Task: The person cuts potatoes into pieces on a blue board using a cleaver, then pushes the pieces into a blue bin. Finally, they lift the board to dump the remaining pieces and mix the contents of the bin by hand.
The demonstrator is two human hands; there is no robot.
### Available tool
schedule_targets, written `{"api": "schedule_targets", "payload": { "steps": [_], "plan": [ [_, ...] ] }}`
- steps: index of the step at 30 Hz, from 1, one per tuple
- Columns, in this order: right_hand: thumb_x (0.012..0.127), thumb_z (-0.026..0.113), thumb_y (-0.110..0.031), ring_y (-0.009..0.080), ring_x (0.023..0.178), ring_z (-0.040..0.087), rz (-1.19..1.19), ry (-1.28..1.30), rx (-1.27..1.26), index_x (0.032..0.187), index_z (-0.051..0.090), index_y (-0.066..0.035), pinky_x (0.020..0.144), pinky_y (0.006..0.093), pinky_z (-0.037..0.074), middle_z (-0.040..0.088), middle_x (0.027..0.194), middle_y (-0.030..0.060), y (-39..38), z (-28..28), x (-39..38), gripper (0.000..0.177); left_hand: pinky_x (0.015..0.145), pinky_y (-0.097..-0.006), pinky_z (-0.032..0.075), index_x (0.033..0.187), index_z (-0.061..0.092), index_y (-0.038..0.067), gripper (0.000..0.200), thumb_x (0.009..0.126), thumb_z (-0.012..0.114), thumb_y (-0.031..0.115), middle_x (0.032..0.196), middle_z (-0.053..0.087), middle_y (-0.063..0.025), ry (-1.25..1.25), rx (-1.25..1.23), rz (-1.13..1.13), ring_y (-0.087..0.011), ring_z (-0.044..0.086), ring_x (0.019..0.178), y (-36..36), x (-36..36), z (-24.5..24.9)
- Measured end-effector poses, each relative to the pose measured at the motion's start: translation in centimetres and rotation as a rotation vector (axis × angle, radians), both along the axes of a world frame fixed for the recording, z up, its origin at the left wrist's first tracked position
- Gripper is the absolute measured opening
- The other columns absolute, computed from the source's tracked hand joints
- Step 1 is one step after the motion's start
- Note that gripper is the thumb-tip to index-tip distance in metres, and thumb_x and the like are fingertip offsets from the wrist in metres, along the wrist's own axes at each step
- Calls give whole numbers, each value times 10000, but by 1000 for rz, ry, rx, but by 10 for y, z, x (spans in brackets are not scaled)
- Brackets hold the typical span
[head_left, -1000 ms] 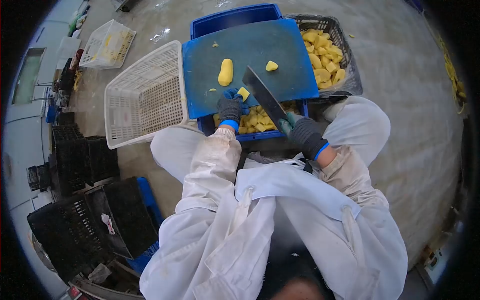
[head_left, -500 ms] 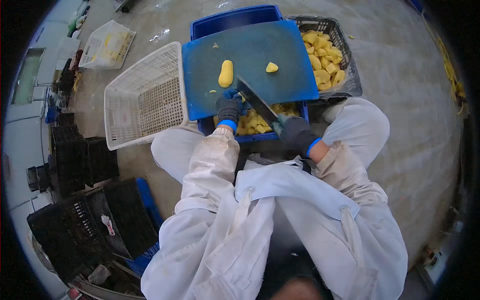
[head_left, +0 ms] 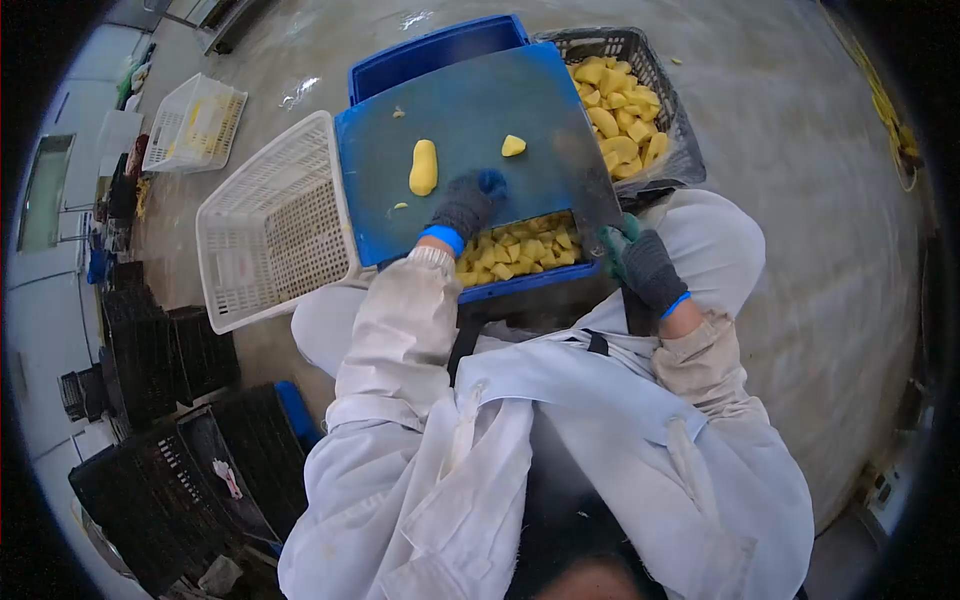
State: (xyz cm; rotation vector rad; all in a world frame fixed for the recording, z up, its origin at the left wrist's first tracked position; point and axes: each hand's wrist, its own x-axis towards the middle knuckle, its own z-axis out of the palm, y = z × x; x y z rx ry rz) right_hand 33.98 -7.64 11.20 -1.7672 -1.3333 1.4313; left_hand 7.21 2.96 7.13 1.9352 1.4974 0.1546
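Observation:
A blue cutting board (head_left: 470,110) lies across a blue crate (head_left: 535,287) that holds potato chunks (head_left: 515,250). On the board are a whole peeled potato (head_left: 423,168), a smaller potato piece (head_left: 513,146) and a few scraps. My left hand (head_left: 468,204), in a dark glove, is closed at the board's near edge, right of the whole potato; what its fingers hold, if anything, is hidden. My right hand (head_left: 645,265), gloved too, grips a broad-bladed knife (head_left: 592,185). Its blade is blurred and points away from me along the board's right edge.
A black crate (head_left: 690,150) of large cut potatoes stands to the right. Left of the board is a white plastic basket (head_left: 290,225), with another white basket (head_left: 197,122) farther off. Another blue crate (head_left: 440,52) shows behind the board. Dark crates (head_left: 160,480) stand at lower left.
My right hand has swung the knife from the board's near middle to its right edge. My left hand has moved right, away from the whole potato. The whole view has shifted slightly.

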Motion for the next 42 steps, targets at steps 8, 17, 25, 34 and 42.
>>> {"api": "schedule_targets", "payload": {
  "steps": [8, 17, 25, 34, 42],
  "plan": [
    [906, 541, -195, 99, 528, 493, -20, 107, 56, 1055, 573, -43, 494, 258, 434, 557, 691, 22, 7, -19, -11, 215, 1026, -427, 362, 1210, 562, 136, 419, 793, 602, 160, 1337, 457, -149, 231, 319, -179, -338, 438, 1222, 66, 35, -31],
    [872, 535, -296, 386, 723, 618, 297, -319, 218, 1032, 588, -70, 636, 461, 481, 627, 811, 214, 6, -14, -24, 281, 944, -426, 420, 1198, 546, 98, 420, 783, 605, 103, 1216, 539, -165, -166, 555, 28, -355, 497, 1129, -13, -25, -24],
    [865, 522, -330, 401, 770, 615, 406, -538, 227, 996, 569, -62, 660, 491, 475, 627, 818, 235, 3, -4, -45, 302, 850, -430, 452, 1197, 546, 88, 452, 763, 655, 156, 983, 614, -180, -276, 391, 385, -347, 587, 942, -9, -24, -69],
    [870, 494, -331, 362, 690, 637, 562, -720, 292, 922, 557, -62, 607, 485, 483, 643, 740, 181, 6, 9, -64, 281, 818, -435, 460, 1382, 355, 107, 640, 789, 596, 140, 991, 608, -200, -165, 275, 558, -354, 598, 920, -9, -13, -47],
    [857, 540, -280, 348, 619, 624, 658, -831, 413, 893, 551, -66, 565, 488, 468, 620, 661, 174, 21, -10, -66, 218, 895, -433, 439, 1390, 297, 24, 650, 822, 591, 138, 1176, 551, -236, -185, 313, 537, -381, 556, 1055, -5, -11, -45]
  ]
}}
